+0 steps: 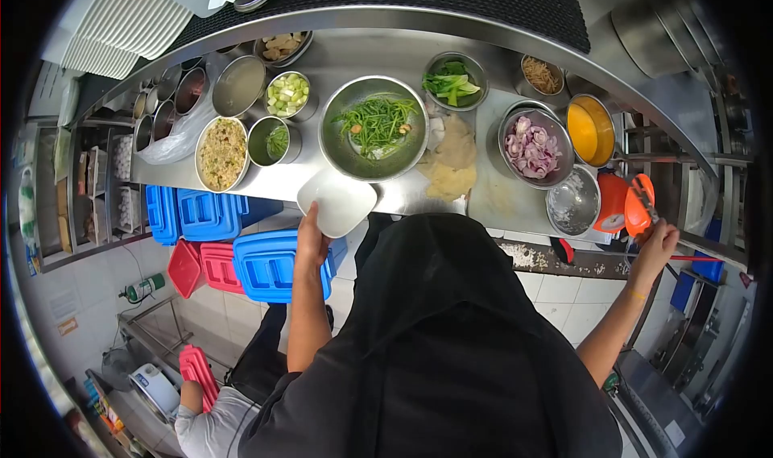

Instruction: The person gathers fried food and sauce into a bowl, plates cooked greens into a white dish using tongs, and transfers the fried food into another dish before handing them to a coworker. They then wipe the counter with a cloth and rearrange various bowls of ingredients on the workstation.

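Note:
My left hand (312, 239) grips the rim of a white bowl (336, 203) at the counter's front edge, with no food visible in it. Just behind that bowl stands a large steel bowl (331, 145) of cut green vegetables (375, 125). Far to the right, my right hand (659, 243) is closed around what look like metal tongs (645, 198). Their ends are beside an orange container (636, 210) with a lid, and the exact contact is hard to make out. Near this hand sits a steel bowl (573, 202) with white residue.
Sliced red onions (531, 148), a pot of yellow liquid (590, 132), leafy greens (451, 82), fried rice (223, 155) and chopped green pieces (287, 94) stand along the steel counter. Blue-lidded bins (278, 265) are below. Another person's sleeve (216, 426) shows lower left. A shelf (386, 19) overhangs the counter.

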A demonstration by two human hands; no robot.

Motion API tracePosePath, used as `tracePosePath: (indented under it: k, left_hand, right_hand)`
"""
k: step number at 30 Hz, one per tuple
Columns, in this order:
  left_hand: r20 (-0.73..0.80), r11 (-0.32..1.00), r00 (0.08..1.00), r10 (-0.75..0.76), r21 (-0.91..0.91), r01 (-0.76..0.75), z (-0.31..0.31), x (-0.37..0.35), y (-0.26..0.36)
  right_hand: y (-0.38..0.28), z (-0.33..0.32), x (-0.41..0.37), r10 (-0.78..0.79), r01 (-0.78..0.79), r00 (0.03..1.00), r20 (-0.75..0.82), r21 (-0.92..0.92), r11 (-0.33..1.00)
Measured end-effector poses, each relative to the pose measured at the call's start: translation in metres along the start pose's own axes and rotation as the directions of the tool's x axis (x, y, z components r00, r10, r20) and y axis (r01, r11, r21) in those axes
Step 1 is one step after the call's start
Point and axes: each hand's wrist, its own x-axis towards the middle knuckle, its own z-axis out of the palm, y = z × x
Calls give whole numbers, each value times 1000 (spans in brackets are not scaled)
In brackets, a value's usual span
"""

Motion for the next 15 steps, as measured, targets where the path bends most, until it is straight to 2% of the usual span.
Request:
tracePosePath:
  k: [1,3,5,7,9,12,13,15]
  left_hand:
    - [19,1000,1000,10,-3,-10,3,6,1]
    - [59,1000,998,25,-9,-25,3,19,-1]
    - [77,999,997,19,28,-21,4,32,-1]
    - [92,998,994,63,2,-64,20,32,2]
    - [128,994,986,107,-6,-107,27,41,1]
    - [183,989,972,150,-17,-149,34,54,3]
    - [135,987,978,158,-2,-159,36,51,7]
    - [42,984,984,175,28,-176,42,48,12]
  right_hand:
    - [-2,3,-11,138,-150,988,69,222,964]
    - [-48,44,-70,206,-322,941,267,527,787]
    - [-54,69,-96,269,-518,845,461,585,624]
    - [-72,98,-121,174,-628,739,651,572,528]
    - [-87,123,-141,170,-702,644,746,489,517]
    - [-119,153,-166,104,-730,453,886,302,613]
    - [-127,161,-172,82,-721,377,922,237,651]
    - [-128,181,-174,66,-756,104,992,36,654]
